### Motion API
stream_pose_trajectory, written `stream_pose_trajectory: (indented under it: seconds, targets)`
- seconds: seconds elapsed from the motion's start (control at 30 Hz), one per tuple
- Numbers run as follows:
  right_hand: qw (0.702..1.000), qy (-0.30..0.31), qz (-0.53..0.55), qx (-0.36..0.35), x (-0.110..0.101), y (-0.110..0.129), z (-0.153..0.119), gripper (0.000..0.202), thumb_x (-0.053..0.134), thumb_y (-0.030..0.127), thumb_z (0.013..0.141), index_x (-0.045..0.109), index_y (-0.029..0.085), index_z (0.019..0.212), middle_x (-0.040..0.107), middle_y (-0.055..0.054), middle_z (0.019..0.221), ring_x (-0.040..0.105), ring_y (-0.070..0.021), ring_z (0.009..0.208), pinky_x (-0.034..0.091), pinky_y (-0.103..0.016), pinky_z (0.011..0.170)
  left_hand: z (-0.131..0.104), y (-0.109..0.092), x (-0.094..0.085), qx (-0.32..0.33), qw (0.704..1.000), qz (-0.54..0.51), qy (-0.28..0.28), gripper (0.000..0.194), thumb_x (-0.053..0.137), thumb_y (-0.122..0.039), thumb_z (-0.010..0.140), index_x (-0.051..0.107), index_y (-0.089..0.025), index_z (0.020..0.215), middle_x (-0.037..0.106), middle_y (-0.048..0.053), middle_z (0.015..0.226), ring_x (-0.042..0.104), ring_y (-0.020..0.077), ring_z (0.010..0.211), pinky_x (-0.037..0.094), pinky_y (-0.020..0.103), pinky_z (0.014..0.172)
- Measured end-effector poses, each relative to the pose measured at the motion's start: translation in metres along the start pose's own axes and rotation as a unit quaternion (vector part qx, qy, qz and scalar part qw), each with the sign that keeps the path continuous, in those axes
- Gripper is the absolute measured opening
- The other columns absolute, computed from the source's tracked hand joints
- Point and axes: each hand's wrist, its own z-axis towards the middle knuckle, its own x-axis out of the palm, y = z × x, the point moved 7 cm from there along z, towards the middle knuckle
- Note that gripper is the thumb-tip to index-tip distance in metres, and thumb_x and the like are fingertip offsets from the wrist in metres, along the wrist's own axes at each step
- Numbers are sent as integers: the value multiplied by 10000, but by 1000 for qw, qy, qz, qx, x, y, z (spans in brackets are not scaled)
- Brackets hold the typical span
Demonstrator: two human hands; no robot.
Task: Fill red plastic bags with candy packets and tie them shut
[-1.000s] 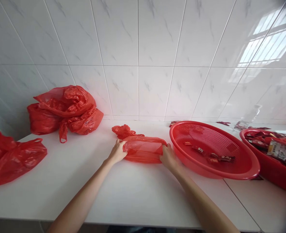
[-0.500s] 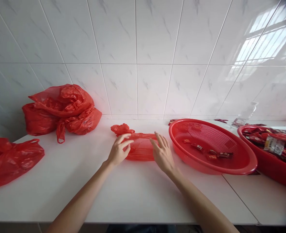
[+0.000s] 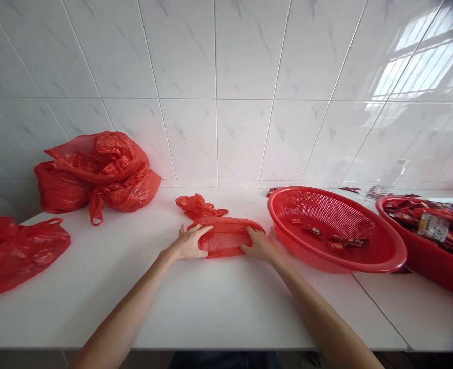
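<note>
A thin red plastic bag [image 3: 226,241] lies on the white table with its mouth spread wide. My left hand [image 3: 188,242] is on its left end, fingers behind the rim and thumb at the front inside edge. At the bag's right end my right hand [image 3: 260,245] has its fingers and thumb around the rim in the same way. Just behind the bag is a crumpled piece of red plastic [image 3: 199,206]. To the right of my right hand stands a red perforated basket [image 3: 326,256] with several small wrapped packets [image 3: 336,241] inside.
Full red bags [image 3: 107,169] are piled against the tiled wall at the back left. Another red bag [image 3: 30,251] lies at the left edge. A second red basket [image 3: 437,264], full of wrapped packets, stands at the far right. Behind it is a clear plastic item [image 3: 378,191].
Both hands have come down onto the bag's two ends. The bag's mouth is wider open, and it sits apart from the crumpled plastic behind it.
</note>
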Motion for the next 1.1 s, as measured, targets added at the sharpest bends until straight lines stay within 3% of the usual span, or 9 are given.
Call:
stream_pose_trajectory:
  seconds: [0.23,0.4,0.53,0.67,0.77,0.87,0.93,1.0,1.1]
  targets:
    - [992,-89,-16,-83,-11,31,-8,171,494,176,861,650,213,919,716,-40,1008,584,-252,1067,-32,-628,1153,1,-15,-10,25,994,10,-108,362,525,-355,903,639,-268,1236,612,83,1329,589,281,1208,41,636,1186]
    - [981,-145,-52,-117,-18,53,-16,267,427,130,910,674,208,846,736,-57,918,600,-244,1039,-73,-604,1177,3,-25,-10,60,985,33,-158,291,526,-272,910,675,-252,1160,629,84,1295,615,259,1170,69,622,1195]
    - [968,-174,10,-178,-35,77,-33,285,452,148,929,687,231,1067,728,-66,1140,595,-242,1144,25,-595,1205,0,-35,-8,101,970,51,-218,265,529,-261,924,675,-229,1143,620,103,1309,608,275,1178,110,646,1182]
    - [947,-209,91,-227,-88,87,-56,401,539,206,915,585,210,1314,622,-114,1350,561,-267,1243,286,-553,1164,-11,-56,-12,141,938,54,-312,253,490,-266,956,650,-237,1150,609,90,1319,596,256,1184,96,637,1189]
    - [942,-249,110,-196,-147,60,-61,425,571,265,914,566,215,1336,605,-120,1359,572,-276,1240,461,-462,1035,-27,-86,-7,239,908,35,-343,229,519,-187,927,650,-236,1108,621,86,1279,595,231,1180,145,610,1190]
    - [979,-180,34,-85,-182,-2,-44,454,572,370,920,560,221,1349,617,-130,1331,594,-306,1192,485,-432,950,-42,-118,9,361,885,8,-293,260,520,-106,887,650,-207,1088,643,106,1198,597,230,1151,273,577,1147]
    - [995,-100,-27,1,-188,-57,-34,594,532,464,935,457,188,1455,555,-183,1402,532,-334,1269,453,-419,956,-47,-132,23,419,876,-9,-239,292,519,-78,863,646,-186,1103,648,119,1165,585,236,1140,372,524,1091]
    - [989,52,-71,120,-174,-118,-32,840,629,553,849,341,150,1527,427,-226,1513,428,-345,1372,418,-381,993,-48,-138,31,441,873,-28,-207,306,526,-62,844,645,-166,1106,647,128,1143,572,240,1122,441,470,1027]
    - [963,123,-85,223,-160,-182,-42,1004,842,531,611,496,15,1399,609,-339,1254,593,-431,1158,490,-410,817,-42,-136,35,421,886,-53,-188,285,533,-47,835,653,-157,1069,644,125,1115,561,237,1078,479,423,966]
